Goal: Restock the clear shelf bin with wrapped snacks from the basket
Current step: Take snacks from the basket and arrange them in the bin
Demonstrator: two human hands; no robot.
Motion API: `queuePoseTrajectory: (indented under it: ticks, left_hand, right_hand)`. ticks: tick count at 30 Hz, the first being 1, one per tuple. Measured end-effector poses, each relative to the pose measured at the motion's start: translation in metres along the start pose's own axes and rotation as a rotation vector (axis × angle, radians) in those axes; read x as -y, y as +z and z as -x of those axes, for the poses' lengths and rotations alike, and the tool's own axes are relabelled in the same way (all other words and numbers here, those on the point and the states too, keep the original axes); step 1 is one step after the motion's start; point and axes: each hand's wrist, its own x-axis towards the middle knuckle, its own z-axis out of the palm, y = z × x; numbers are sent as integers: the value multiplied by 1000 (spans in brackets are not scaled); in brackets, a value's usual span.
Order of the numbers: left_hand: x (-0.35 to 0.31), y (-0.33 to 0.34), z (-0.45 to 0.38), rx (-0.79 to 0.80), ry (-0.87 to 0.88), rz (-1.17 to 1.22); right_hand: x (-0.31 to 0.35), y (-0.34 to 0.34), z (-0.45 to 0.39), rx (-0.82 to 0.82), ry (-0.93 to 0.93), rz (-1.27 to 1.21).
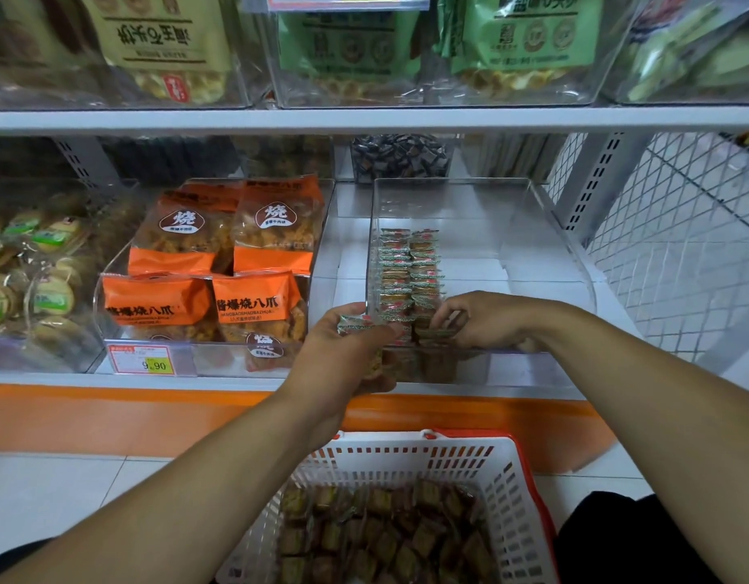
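Note:
The clear shelf bin (545, 229) sits on the lower shelf, right of centre. Two neat rows of small wrapped snacks (408, 267) stand along its left side; the right part of the bin holds nothing. My left hand (343, 351) hovers at the bin's front left corner and grips a small stack of wrapped snacks (355, 323). Inside the bin's front, my right hand (482, 320) pinches a wrapped snack at the near end of the rows. Below, the white basket (507, 469) with a red rim holds several brown wrapped snacks (385, 533).
A clear bin of orange snack bags (221, 263) stands left of the target bin, with a price tag (141, 359) on its front. Round wrapped cakes (35, 263) fill the far left bin. A shelf board (364, 118) hangs above. White wire mesh (680, 229) closes the right side.

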Motion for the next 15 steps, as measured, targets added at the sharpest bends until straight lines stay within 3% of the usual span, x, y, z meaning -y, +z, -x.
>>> queuePoseTrajectory:
  ticks: [6,11,13,15]
  left_hand:
    - [-1,-2,1,16,-12,-13]
    - [-6,-2,4,50,-13,-20]
    - [-10,-3,7,44,-39,60]
    - [-15,-5,7,0,-90,233]
  right_hand:
    - [0,-6,2,-41,56,-79]
    - [6,0,3,14,59,26]
    - [9,-4,8,-45,86,85]
    - [12,-12,17,-241,49,207]
